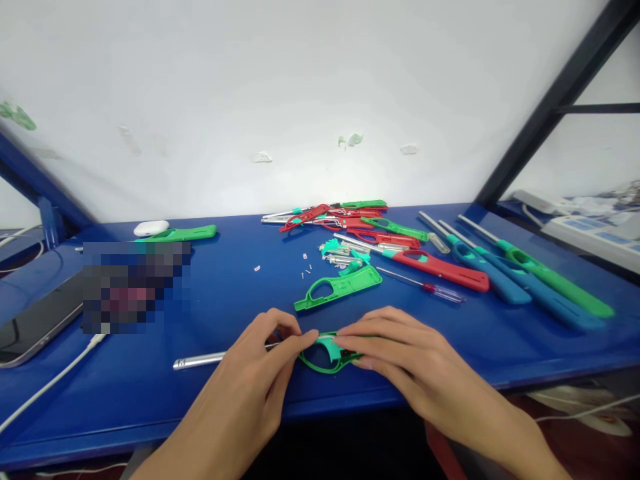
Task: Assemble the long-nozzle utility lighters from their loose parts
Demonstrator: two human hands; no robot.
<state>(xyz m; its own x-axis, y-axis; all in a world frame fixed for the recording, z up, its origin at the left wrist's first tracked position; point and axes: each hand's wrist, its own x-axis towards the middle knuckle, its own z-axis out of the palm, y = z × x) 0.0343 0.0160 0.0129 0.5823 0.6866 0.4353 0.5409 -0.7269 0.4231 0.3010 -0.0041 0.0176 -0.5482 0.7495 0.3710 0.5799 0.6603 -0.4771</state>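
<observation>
A blue table (200, 413) fills the view from side to side, set against a white wall (300, 80), with a dark frame bar (550, 100) slanting up at the right. At the left edge lies a dark phone (35, 327), a white cable (50, 383) running from it toward the near edge. On the right half of the table, whole long-nosed lighters lie side by side: a long green lighter (560, 283) farthest right, two blue lighters (505, 287) next to it, then a red lighter (445, 270). Behind them, near the wall, a heap of red and green parts (350, 223) lies tangled with metal tubes. The left hand (255, 363) and right hand (400, 353) meet at the middle of the near edge, both grasping one green lighter body (325, 363) that rests on the table. The left thumb and forefinger pinch its trigger guard, and the right fingers lie closed over its handle. Its metal tube (200, 361) points left along the tabletop, and a teal trigger (330, 347) shows between the hands. Just beyond lies a green half shell (340, 287), open side up, and right of that a thin screwdriver (425, 285). Far left, another green shell (183, 233) touches a white rounded object (151, 227). Tiny loose parts (306, 270) are scattered mid-table.
</observation>
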